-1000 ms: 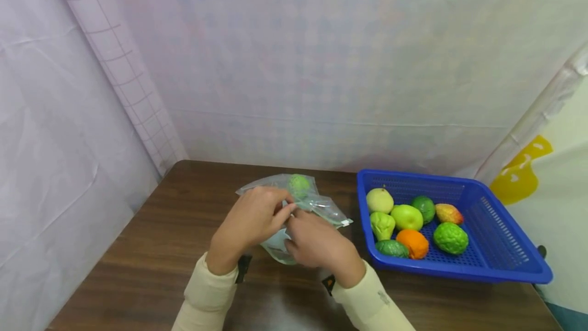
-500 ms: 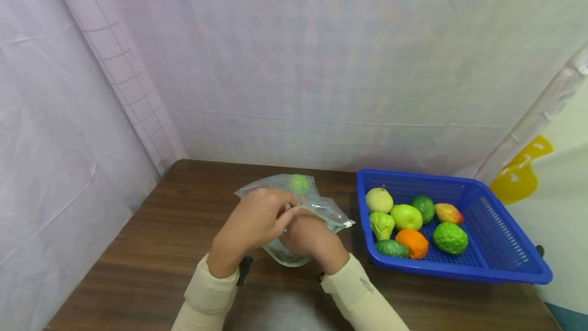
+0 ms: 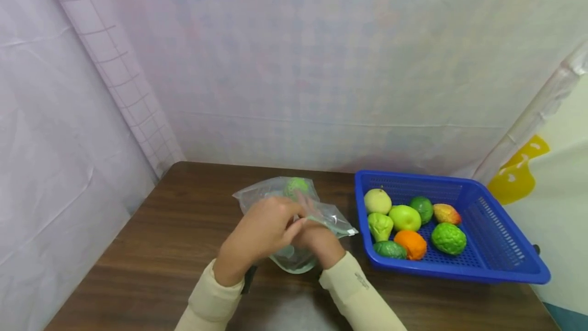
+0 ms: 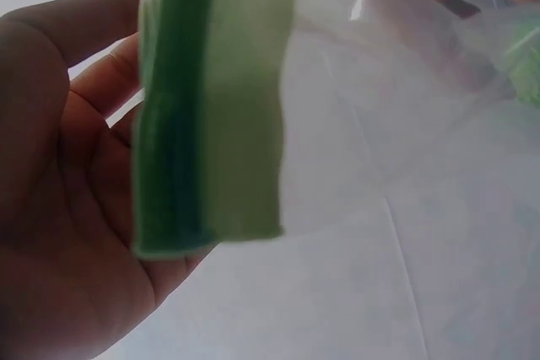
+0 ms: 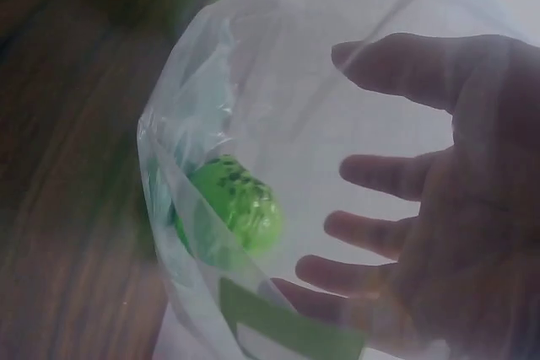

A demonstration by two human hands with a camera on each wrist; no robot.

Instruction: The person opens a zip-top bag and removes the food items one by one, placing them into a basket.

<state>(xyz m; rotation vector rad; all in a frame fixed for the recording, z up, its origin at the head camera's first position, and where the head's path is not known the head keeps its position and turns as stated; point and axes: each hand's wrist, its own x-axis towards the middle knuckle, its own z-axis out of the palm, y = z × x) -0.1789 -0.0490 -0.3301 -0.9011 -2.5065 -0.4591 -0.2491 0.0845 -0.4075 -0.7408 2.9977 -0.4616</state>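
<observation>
A clear zip bag with a green rim lies on the table, its mouth turned toward me. Inside its far end is a bumpy light-green ball-like piece with dark specks, perhaps a toy fruit or vegetable. My left hand pinches the bag's rim from above; the left wrist view shows the green zip strip against its curled fingers. My right hand reaches into the bag. Seen through the plastic in the right wrist view, its fingers are straight and spread, apart from the green piece.
To the right stands a blue plastic basket with several toy fruits and vegetables, among them an orange and a green apple. White cloth walls close off the back and left of the brown table.
My right hand has slid from the bag's mouth deeper inside, toward the green piece. The left hand keeps its pinch on the rim and has shifted slightly right and nearer.
</observation>
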